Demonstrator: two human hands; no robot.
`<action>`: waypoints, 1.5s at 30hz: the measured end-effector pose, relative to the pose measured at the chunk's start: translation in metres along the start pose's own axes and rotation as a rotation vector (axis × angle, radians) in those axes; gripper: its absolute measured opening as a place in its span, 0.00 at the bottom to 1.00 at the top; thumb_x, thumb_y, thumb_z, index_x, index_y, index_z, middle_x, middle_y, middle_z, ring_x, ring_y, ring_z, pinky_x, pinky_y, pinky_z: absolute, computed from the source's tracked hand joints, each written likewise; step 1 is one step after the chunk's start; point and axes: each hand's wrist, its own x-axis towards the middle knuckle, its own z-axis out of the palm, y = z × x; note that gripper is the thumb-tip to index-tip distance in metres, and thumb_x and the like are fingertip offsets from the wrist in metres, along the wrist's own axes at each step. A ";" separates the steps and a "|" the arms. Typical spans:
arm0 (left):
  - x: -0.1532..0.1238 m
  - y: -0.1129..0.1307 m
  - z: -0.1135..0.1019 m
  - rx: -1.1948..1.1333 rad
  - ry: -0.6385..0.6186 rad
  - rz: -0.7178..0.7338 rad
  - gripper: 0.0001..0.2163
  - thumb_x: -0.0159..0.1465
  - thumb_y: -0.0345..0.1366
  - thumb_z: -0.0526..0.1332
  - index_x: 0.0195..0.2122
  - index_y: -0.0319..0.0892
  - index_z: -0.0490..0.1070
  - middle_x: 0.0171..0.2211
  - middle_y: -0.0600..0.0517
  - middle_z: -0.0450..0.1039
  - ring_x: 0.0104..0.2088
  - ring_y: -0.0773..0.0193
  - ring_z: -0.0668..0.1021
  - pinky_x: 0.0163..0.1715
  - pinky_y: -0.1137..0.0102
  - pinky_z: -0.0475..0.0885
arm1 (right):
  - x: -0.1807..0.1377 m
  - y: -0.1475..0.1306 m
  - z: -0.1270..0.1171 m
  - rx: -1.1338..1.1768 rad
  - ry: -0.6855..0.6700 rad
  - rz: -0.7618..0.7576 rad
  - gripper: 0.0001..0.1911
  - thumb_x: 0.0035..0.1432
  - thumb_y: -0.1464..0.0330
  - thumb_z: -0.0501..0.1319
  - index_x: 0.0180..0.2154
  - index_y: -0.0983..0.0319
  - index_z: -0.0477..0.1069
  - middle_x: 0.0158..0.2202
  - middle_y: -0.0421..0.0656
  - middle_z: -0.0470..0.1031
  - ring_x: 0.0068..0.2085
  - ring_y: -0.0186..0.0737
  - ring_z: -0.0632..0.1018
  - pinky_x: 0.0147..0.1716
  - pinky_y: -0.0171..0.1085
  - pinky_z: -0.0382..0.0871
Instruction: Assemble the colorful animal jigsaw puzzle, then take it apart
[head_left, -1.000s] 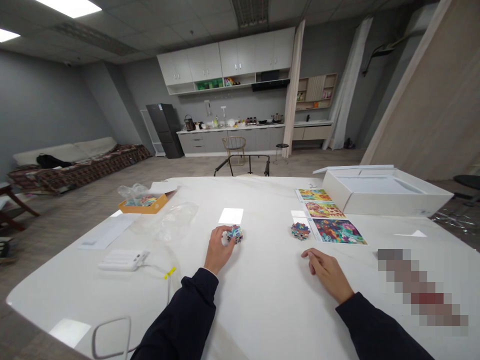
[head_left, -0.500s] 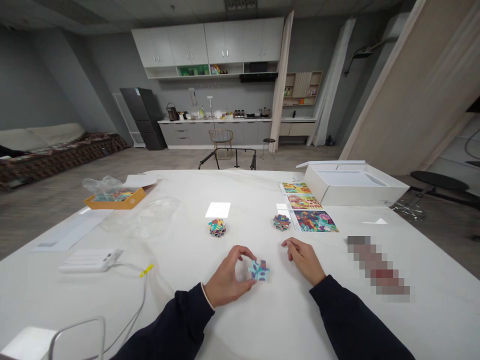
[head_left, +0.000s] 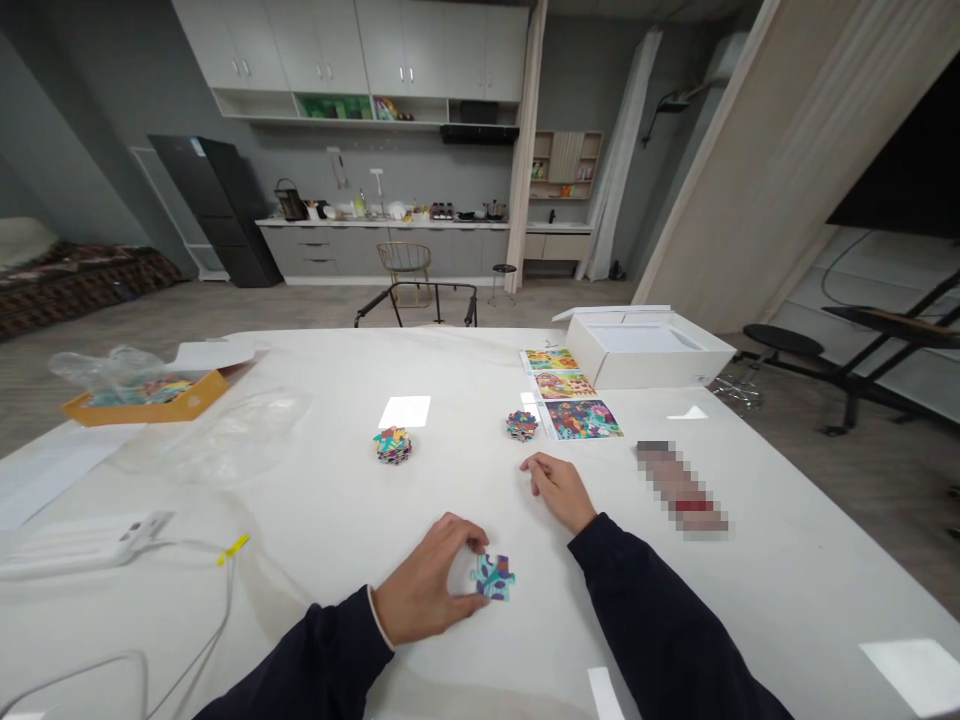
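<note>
A teal-and-purple puzzle piece (head_left: 493, 578) is pinched between thumb and fingers of the left hand (head_left: 431, 580) low over the desk (head_left: 330, 560), with the right hand (head_left: 556, 490) released at 1 o'clock, fingers loosely bent. Piece stacks stand at 11 o'clock (head_left: 393, 446) and 12 o'clock (head_left: 521, 426); beyond, a white box (head_left: 637, 368) at 1 o'clock contains something flat and white. Clear plastic film (head_left: 232, 430) lies between the left hand and an orange tray (head_left: 204, 395) at 10 o'clock, which holds puzzle pieces and a plastic bag (head_left: 112, 368).

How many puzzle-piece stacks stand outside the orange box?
2: the left stack, beyond the left hand; the right stack, beside the printed sheet. The white box could hide more.
</note>
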 end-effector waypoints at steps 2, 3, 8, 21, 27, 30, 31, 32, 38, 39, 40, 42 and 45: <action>-0.001 -0.002 0.001 0.009 0.005 -0.003 0.23 0.53 0.26 0.69 0.48 0.49 0.68 0.46 0.48 0.72 0.48 0.52 0.75 0.50 0.57 0.73 | 0.000 -0.001 0.000 0.001 0.001 0.001 0.18 0.68 0.60 0.51 0.37 0.60 0.77 0.20 0.37 0.73 0.23 0.38 0.74 0.28 0.35 0.64; -0.001 -0.003 0.002 0.010 0.007 -0.006 0.23 0.52 0.26 0.69 0.48 0.50 0.68 0.46 0.48 0.72 0.47 0.52 0.75 0.50 0.57 0.74 | 0.000 -0.001 0.001 0.002 0.002 0.002 0.18 0.68 0.60 0.51 0.37 0.60 0.77 0.20 0.37 0.73 0.23 0.38 0.74 0.28 0.35 0.64; -0.001 -0.001 0.002 0.024 -0.009 -0.027 0.25 0.50 0.29 0.75 0.46 0.49 0.68 0.45 0.49 0.73 0.46 0.53 0.75 0.48 0.58 0.74 | 0.000 0.001 0.002 0.003 0.003 0.002 0.17 0.67 0.62 0.52 0.37 0.60 0.77 0.20 0.37 0.73 0.24 0.38 0.75 0.29 0.35 0.65; 0.023 -0.095 -0.098 0.487 0.817 0.034 0.12 0.65 0.37 0.64 0.49 0.47 0.71 0.46 0.45 0.76 0.50 0.47 0.76 0.54 0.50 0.72 | -0.012 -0.018 -0.004 -0.221 -0.214 -0.163 0.11 0.61 0.61 0.62 0.31 0.59 0.77 0.19 0.35 0.67 0.22 0.35 0.68 0.27 0.35 0.57; 0.025 -0.119 -0.112 0.578 0.733 -0.034 0.10 0.64 0.37 0.66 0.47 0.48 0.74 0.49 0.47 0.78 0.53 0.49 0.75 0.56 0.51 0.69 | -0.011 -0.014 -0.001 -0.185 -0.220 -0.167 0.16 0.64 0.57 0.58 0.32 0.60 0.77 0.19 0.35 0.64 0.22 0.35 0.66 0.27 0.36 0.57; 0.027 -0.120 -0.109 0.575 0.712 -0.041 0.09 0.64 0.36 0.66 0.45 0.48 0.75 0.47 0.48 0.79 0.52 0.51 0.76 0.56 0.52 0.69 | -0.010 -0.013 0.000 -0.181 -0.213 -0.162 0.17 0.66 0.56 0.57 0.33 0.60 0.77 0.19 0.35 0.64 0.23 0.36 0.67 0.28 0.36 0.58; 0.027 -0.120 -0.109 0.573 0.715 -0.038 0.09 0.63 0.36 0.67 0.45 0.48 0.75 0.46 0.48 0.80 0.52 0.51 0.76 0.55 0.53 0.69 | -0.010 -0.013 0.000 -0.183 -0.211 -0.162 0.18 0.66 0.56 0.57 0.33 0.60 0.77 0.19 0.35 0.65 0.23 0.36 0.67 0.28 0.36 0.58; 0.027 -0.119 -0.110 0.570 0.720 -0.031 0.09 0.63 0.36 0.67 0.44 0.48 0.76 0.46 0.48 0.80 0.51 0.52 0.76 0.55 0.53 0.70 | -0.010 -0.013 0.000 -0.184 -0.210 -0.161 0.18 0.66 0.56 0.56 0.33 0.60 0.77 0.19 0.35 0.65 0.23 0.36 0.67 0.27 0.36 0.57; 0.025 -0.097 -0.113 0.531 0.777 0.051 0.11 0.63 0.36 0.68 0.46 0.48 0.74 0.46 0.48 0.78 0.50 0.51 0.76 0.55 0.53 0.71 | -0.011 -0.014 -0.001 -0.189 -0.210 -0.146 0.18 0.66 0.55 0.56 0.34 0.60 0.78 0.20 0.36 0.66 0.23 0.36 0.67 0.27 0.36 0.57; 0.025 -0.089 -0.111 0.516 0.781 0.074 0.11 0.64 0.36 0.69 0.47 0.48 0.74 0.46 0.48 0.78 0.51 0.51 0.76 0.56 0.53 0.71 | -0.010 -0.014 -0.001 -0.189 -0.212 -0.144 0.18 0.66 0.55 0.56 0.34 0.60 0.78 0.20 0.36 0.66 0.23 0.36 0.67 0.27 0.36 0.58; 0.024 -0.081 -0.107 0.494 0.775 0.100 0.12 0.64 0.36 0.69 0.47 0.47 0.73 0.46 0.47 0.77 0.51 0.51 0.75 0.56 0.53 0.71 | -0.010 -0.014 -0.001 -0.189 -0.214 -0.141 0.18 0.66 0.56 0.56 0.34 0.60 0.78 0.20 0.36 0.66 0.23 0.36 0.67 0.27 0.36 0.58; 0.024 -0.063 -0.094 0.421 0.699 0.151 0.13 0.63 0.36 0.69 0.48 0.46 0.72 0.45 0.47 0.76 0.51 0.51 0.75 0.56 0.53 0.71 | -0.010 -0.015 -0.002 -0.188 -0.216 -0.139 0.18 0.66 0.56 0.57 0.34 0.61 0.78 0.20 0.36 0.67 0.23 0.36 0.68 0.27 0.35 0.58; 0.023 -0.038 -0.066 0.242 0.394 0.206 0.14 0.63 0.37 0.70 0.48 0.45 0.71 0.44 0.46 0.75 0.48 0.53 0.76 0.53 0.56 0.72 | -0.009 -0.016 -0.002 -0.187 -0.208 -0.144 0.17 0.65 0.58 0.57 0.35 0.61 0.78 0.19 0.36 0.68 0.23 0.35 0.69 0.28 0.35 0.59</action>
